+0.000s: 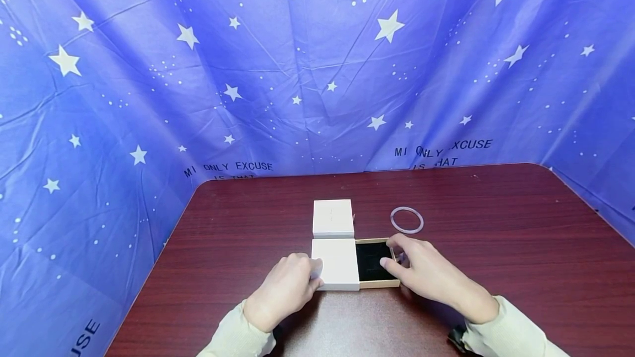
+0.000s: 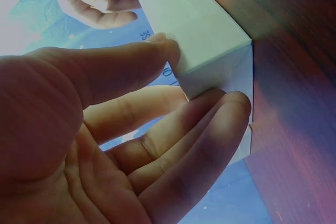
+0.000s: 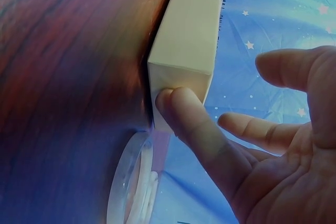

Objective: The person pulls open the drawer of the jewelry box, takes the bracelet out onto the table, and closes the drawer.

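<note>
In the head view, a white slide-out box (image 1: 334,263) lies on the table with its tan drawer (image 1: 379,284) pulled partly out to the right. A black lining (image 1: 369,262) shows inside the drawer. My left hand (image 1: 292,280) holds the left end of the white sleeve, thumb at its upper edge and fingers against the end face (image 2: 210,74). My right hand (image 1: 429,271) is at the drawer's outer end. A finger of it presses that end (image 3: 181,77), while the thumb stays apart in the right wrist view. A pale lilac bangle (image 1: 407,220) lies behind the right hand.
A second white box (image 1: 332,218), closed, sits right behind the first. The dark red wooden table (image 1: 238,219) extends on both sides. A blue star-patterned cloth (image 1: 317,70) hangs behind and beside it.
</note>
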`<state>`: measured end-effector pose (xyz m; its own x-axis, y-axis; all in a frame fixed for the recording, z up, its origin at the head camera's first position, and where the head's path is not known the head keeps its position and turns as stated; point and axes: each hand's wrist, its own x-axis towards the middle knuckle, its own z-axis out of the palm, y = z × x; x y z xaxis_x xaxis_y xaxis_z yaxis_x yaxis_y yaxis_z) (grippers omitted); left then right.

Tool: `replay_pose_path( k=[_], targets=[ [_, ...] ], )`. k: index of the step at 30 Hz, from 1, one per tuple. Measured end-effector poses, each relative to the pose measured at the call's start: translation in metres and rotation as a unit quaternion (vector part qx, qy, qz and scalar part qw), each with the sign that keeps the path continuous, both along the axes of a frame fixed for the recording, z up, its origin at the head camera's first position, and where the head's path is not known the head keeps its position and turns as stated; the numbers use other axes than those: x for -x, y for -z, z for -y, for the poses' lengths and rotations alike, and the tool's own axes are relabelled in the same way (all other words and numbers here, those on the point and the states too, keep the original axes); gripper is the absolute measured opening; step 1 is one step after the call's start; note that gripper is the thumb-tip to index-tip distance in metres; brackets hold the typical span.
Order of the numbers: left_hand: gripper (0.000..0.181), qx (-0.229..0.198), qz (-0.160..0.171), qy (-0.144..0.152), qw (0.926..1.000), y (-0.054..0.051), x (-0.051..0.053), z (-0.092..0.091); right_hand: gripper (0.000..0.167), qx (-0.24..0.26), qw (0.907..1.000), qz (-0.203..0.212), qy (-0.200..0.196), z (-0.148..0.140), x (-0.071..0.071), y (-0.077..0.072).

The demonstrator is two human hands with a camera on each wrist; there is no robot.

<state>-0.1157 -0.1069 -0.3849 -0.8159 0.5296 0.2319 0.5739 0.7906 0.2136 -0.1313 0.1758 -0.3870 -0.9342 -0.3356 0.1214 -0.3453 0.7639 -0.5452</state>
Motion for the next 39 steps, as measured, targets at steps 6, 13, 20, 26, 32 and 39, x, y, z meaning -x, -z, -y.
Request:
replay_pose_path(
  k=[6, 13, 20, 26, 32, 39],
  targets=[
    [0.036, 0.001, 0.000, 0.002, 1.0000, -0.0002, 0.0002, -0.0003, 0.037, 0.007, 0.9999, 0.011, 0.000, 0.0001, -0.0001, -0.0012],
    [0.036, 0.000, 0.005, 0.003, 1.0000, -0.0002, 0.0002, -0.0001, 0.038, 0.020, 0.9991, 0.030, -0.020, 0.0018, -0.0018, -0.0017],
    [0.036, -0.004, 0.006, 0.003, 1.0000, 0.0004, 0.0004, -0.0001, 0.037, 0.038, 0.9985, 0.020, -0.035, 0.0026, -0.0013, -0.0003],
    [0.036, -0.004, 0.002, 0.000, 1.0000, 0.0016, 0.0012, -0.0001, 0.036, 0.040, 0.9986, 0.010, -0.035, 0.0036, -0.0027, 0.0004],
    [0.036, -0.007, 0.001, 0.003, 1.0000, 0.0017, 0.0020, 0.0003, 0.035, 0.040, 0.9985, 0.008, -0.037, 0.0048, -0.0034, 0.0005],
    [0.036, -0.012, 0.001, 0.006, 0.9999, 0.0005, 0.0015, 0.0003, 0.034, 0.024, 0.9991, -0.005, -0.033, 0.0065, -0.0045, 0.0015]
  ],
)
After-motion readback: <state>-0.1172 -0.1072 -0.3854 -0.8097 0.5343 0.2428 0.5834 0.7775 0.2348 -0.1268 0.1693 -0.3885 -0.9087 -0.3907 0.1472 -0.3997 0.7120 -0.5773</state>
